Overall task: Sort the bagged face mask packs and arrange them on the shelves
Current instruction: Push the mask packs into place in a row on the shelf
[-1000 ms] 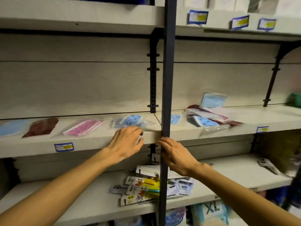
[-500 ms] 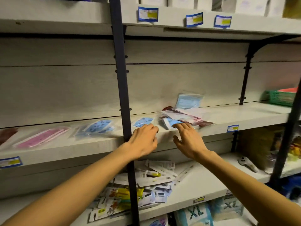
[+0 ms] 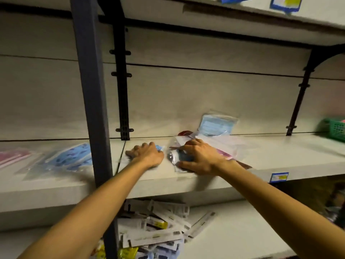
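Mask packs (image 3: pixel 188 144) lie in a loose overlapping pile on the middle shelf (image 3: pixel 280 156), at about 1 o'clock from frame centre. Pile contents as visible: clear bags, a dark red pack (image 3: pixel 240 163) poking out from under the right wrist, one pale blue pack (image 3: pixel 216 126) leaning upright against the back panel at 12 o'clock of the pile.

Right hand (image 3: pixel 199 157): palm down on the near edge of the pile. Fingers spread and only slightly bent, lying flat on a clear bag with a dark blue mask (image 3: pixel 175 157) inside. Thumb along the shelf-front side of that bag. Cannot tell whether any finger hooks under the plastic; motion blur.

Left hand (image 3: pixel 147 154): palm down, just beside the right hand at its 9 o'clock, the two apart. Fingers curled, knuckles raised, fingertips resting on a small light blue pack (image 3: pixel 158 147) of which only a corner shows. Cannot tell whether it grips or merely presses.

Sorted row, 9 o'clock of the left hand, beyond the dark upright post (image 3: pixel 91 109): blue patterned pack (image 3: pixel 72 159) lying flat, then a pink pack (image 3: pixel 13 156) at the frame edge.

Lower shelf at 6 o'clock: heap of carded items (image 3: pixel 158 227).

Green basket (image 3: pixel 334 128) at 3 o'clock, far end of the middle shelf.
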`<control>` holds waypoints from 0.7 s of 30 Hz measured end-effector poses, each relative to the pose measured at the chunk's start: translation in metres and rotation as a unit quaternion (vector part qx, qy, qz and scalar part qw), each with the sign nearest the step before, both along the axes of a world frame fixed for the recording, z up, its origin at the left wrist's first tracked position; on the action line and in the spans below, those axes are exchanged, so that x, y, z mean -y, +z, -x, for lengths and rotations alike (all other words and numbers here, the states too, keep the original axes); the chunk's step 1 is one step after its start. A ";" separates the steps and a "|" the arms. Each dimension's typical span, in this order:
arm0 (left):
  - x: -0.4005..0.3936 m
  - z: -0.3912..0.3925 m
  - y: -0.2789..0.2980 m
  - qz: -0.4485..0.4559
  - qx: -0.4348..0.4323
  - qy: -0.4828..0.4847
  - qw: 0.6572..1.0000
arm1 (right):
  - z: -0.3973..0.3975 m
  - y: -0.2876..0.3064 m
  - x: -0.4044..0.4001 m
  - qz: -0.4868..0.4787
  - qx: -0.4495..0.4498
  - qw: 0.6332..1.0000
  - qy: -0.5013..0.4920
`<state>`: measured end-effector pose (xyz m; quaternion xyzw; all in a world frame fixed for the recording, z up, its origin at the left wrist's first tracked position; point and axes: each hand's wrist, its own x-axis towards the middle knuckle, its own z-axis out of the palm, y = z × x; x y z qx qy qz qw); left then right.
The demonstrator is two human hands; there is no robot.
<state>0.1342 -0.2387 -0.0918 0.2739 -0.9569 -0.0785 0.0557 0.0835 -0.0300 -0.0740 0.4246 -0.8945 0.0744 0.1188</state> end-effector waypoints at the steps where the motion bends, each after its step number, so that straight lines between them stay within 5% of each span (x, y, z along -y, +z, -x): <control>1: 0.001 0.005 -0.002 -0.004 0.004 0.002 1.000 | 0.006 -0.002 0.001 0.004 0.005 1.000 0.006; 14: 0.017 0.020 0.015 -0.116 -0.146 0.076 0.979 | 0.046 -0.009 -0.001 0.104 -0.085 0.991 0.011; 21: 0.017 0.014 0.025 -0.252 -0.273 0.108 0.922 | 0.059 -0.012 -0.013 0.160 -0.118 0.980 0.020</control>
